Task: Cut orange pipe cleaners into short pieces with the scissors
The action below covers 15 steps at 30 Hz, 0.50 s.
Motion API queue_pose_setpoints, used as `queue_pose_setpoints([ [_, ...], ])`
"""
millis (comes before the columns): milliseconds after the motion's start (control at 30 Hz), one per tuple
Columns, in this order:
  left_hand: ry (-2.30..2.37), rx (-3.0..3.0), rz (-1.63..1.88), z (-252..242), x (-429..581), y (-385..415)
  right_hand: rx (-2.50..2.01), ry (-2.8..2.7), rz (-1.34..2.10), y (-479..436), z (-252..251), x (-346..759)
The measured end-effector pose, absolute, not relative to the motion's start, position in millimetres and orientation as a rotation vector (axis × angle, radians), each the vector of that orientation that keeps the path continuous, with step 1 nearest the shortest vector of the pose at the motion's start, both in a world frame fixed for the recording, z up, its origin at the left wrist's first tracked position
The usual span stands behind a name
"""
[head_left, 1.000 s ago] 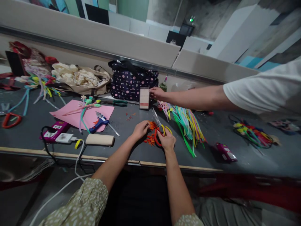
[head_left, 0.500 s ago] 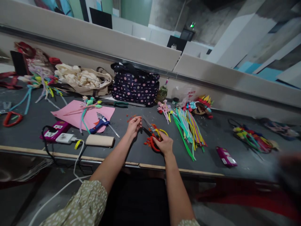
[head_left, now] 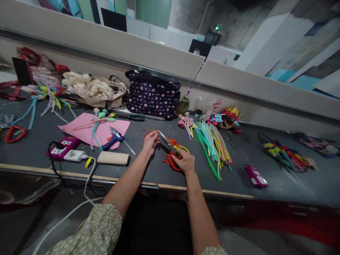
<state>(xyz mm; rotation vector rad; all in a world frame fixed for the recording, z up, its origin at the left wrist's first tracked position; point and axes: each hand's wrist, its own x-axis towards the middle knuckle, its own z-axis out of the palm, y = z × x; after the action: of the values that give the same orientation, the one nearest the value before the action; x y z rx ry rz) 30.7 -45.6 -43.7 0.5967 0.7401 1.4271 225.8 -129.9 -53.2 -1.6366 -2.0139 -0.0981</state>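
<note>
My right hand [head_left: 186,162] is closed round the red and yellow handles of a pair of scissors [head_left: 166,140]. Their blades point up and left, with the tips at the fingers of my left hand [head_left: 151,141]. My left hand is pinched together; a tiny orange bit seems to be at its fingertips, too small to make out clearly. Orange-red scraps [head_left: 168,160] lie on the dark table beside and under the scissors, and more lie just beyond my left hand.
Left are a glue gun [head_left: 114,138], a cardboard tube [head_left: 113,158], pink paper [head_left: 87,128] and a purple power strip [head_left: 62,148] with cables. Right are colourful pipe cleaners [head_left: 212,141] and a purple box [head_left: 255,176]. A dotted bag [head_left: 153,95] stands behind.
The scissors' blades have closed together at my left fingertips. A blurred dark shape at the right edge has left the view.
</note>
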Motion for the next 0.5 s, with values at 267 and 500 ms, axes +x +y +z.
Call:
queue_pose_setpoints([
  [267,0.791,0.631,1.494,-49.0,29.5,-42.3,-1.684,-1.997,-0.076,-131.1,-51.7,225.2],
  [500,0.812,0.675,1.547,-47.0,28.5,-44.0,-1.635,-2.04,-0.11,-130.7,-53.6,224.6],
])
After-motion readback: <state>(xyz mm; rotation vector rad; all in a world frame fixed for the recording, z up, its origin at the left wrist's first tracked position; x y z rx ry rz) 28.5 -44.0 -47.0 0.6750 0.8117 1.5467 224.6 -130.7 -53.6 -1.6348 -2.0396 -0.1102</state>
